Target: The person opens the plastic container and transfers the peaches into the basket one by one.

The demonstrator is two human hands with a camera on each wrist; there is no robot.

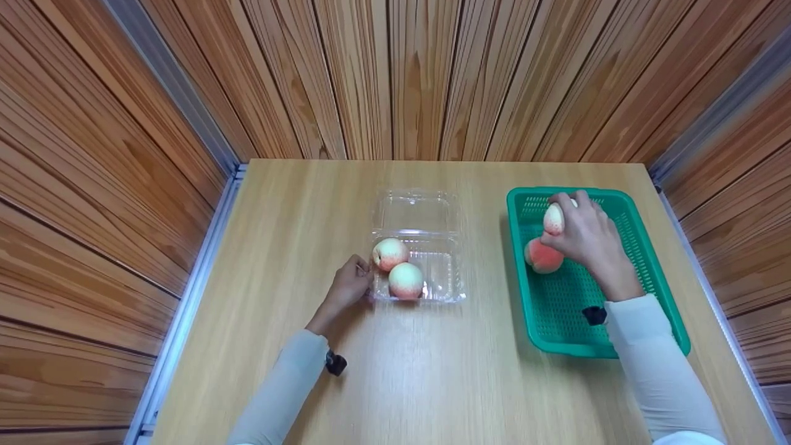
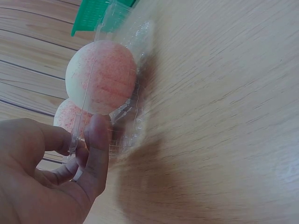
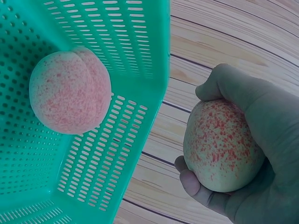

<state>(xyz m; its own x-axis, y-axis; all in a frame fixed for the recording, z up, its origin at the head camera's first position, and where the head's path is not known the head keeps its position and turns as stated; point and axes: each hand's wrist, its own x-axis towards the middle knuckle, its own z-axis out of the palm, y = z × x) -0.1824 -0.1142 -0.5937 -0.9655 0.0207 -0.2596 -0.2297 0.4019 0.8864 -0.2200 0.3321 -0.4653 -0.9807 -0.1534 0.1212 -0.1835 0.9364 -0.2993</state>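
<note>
My right hand (image 1: 584, 232) grips a pale peach with red speckles (image 3: 224, 147), held above the far part of the green basket (image 1: 537, 337). Below it, a redder peach (image 1: 544, 256) lies inside the basket by its left wall. At the middle of the table stands a clear plastic clamshell box (image 1: 442, 272), its lid (image 1: 414, 210) folded back away from me. Two peaches, one behind (image 1: 390, 254) and one in front (image 1: 406, 281), sit in the box's left half. With thumb and fingers, my left hand (image 1: 351, 281) pinches the box's left rim, as the left wrist view shows.
The wooden table (image 1: 426, 383) carries the box and, to the right, the basket. Wood-plank walls (image 1: 420, 80) with grey metal corner posts (image 1: 179, 80) enclose the back and both sides. Small black devices (image 1: 335, 363) are worn at both wrists.
</note>
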